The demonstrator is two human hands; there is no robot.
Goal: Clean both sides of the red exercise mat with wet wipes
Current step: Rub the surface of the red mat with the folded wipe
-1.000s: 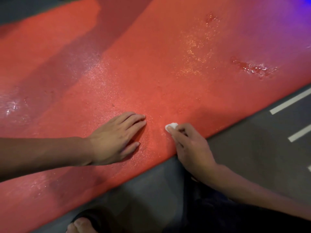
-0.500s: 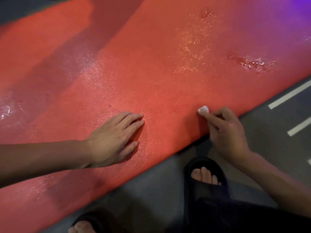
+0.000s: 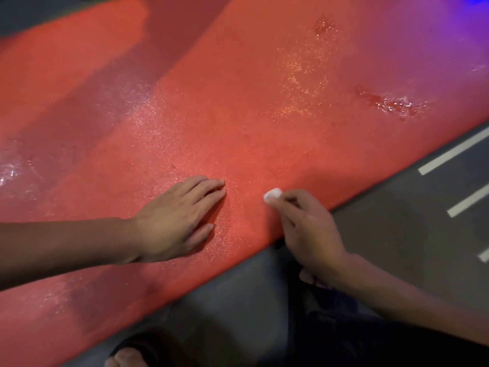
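Left hand point(image 3: 174, 221) flat on red mat point(image 3: 264, 102); right hand point(image 3: 307, 229) fingers pinch wipe point(image 3: 273, 194)

bare forearms, black slide sandal point(image 3: 148, 343), dark trousers point(image 3: 370, 337)

Dim, soft focus; wet glare, purple glow top right

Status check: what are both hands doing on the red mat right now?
Left hand flat on red foam exercise mat. Right hand pinching small white wadded wipe near mat's edge. Nothing blocking.
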